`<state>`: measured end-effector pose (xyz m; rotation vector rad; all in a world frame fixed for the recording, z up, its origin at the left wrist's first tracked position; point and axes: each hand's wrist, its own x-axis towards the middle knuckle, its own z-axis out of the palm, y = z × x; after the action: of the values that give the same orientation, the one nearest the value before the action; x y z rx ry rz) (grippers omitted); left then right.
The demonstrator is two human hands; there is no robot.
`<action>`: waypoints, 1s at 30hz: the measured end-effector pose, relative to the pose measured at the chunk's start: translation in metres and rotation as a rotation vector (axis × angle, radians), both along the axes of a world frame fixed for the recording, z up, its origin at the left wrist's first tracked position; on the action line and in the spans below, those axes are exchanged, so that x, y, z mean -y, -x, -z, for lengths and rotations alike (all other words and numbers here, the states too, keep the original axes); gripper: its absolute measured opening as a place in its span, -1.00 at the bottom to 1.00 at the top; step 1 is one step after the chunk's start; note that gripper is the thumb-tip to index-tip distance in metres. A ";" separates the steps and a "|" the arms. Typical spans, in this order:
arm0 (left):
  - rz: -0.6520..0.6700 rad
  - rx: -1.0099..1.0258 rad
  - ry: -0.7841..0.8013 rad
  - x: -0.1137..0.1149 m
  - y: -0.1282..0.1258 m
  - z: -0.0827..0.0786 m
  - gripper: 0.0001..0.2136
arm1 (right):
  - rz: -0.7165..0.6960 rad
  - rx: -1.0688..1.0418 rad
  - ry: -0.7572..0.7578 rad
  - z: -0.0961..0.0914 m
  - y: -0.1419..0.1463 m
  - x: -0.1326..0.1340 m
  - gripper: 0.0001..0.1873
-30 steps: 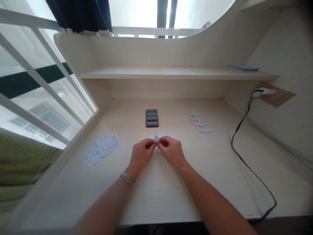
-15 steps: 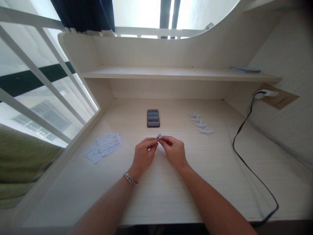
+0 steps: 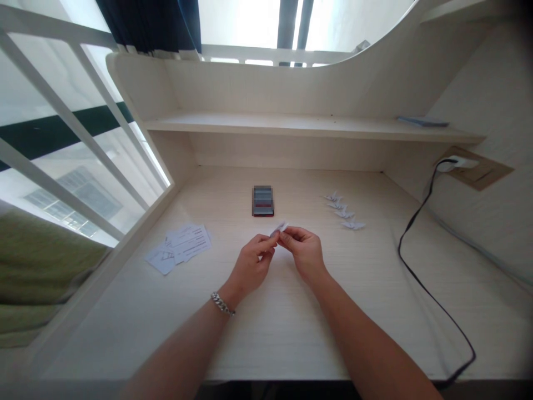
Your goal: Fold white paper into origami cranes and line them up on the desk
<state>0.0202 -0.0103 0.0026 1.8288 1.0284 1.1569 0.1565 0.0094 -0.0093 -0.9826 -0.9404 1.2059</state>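
Note:
A small piece of folded white paper (image 3: 278,228) is pinched between the fingertips of both hands, above the middle of the desk. My left hand (image 3: 253,261), with a silver chain bracelet on its wrist, is closed on the paper's left side. From the right, my right hand (image 3: 303,251) grips it between thumb and fingers. The fingertips hide part of the paper, so its full shape does not show. Several small folded paper cranes (image 3: 343,213) lie in a slanting row to the right of my hands.
Printed paper sheets (image 3: 187,243) lie on the left of the desk (image 3: 266,333). A dark blurred rectangular device (image 3: 262,201) sits beyond my hands. A black cable (image 3: 420,272) runs from the wall socket (image 3: 478,168) down the right side. A shelf (image 3: 291,123) spans the back.
The folded paper has turned and now slants up to the right, with more of it showing. Both hands have shifted slightly right, and the whole view has moved a little.

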 end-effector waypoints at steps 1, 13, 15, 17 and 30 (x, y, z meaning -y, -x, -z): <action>0.000 -0.007 0.000 0.000 0.000 0.000 -0.68 | 0.001 -0.020 0.011 0.000 0.000 -0.001 -0.72; -0.298 0.032 -0.037 -0.002 0.004 -0.002 -0.82 | -0.135 0.068 -0.050 0.001 0.002 0.002 -0.79; -0.282 0.018 -0.054 -0.001 0.004 -0.003 -0.83 | -0.135 0.107 -0.069 0.001 0.003 0.004 -0.81; -0.272 -0.002 -0.061 -0.001 0.003 -0.003 -0.83 | -0.118 0.149 -0.078 0.000 0.003 0.004 -0.82; -0.289 -0.046 -0.131 0.000 0.003 -0.005 -0.86 | -0.057 0.260 -0.091 0.000 0.006 0.006 -0.83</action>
<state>0.0175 -0.0101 0.0076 1.8567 1.3031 1.3858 0.1507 0.0036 -0.0093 -1.0618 -1.2241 1.0881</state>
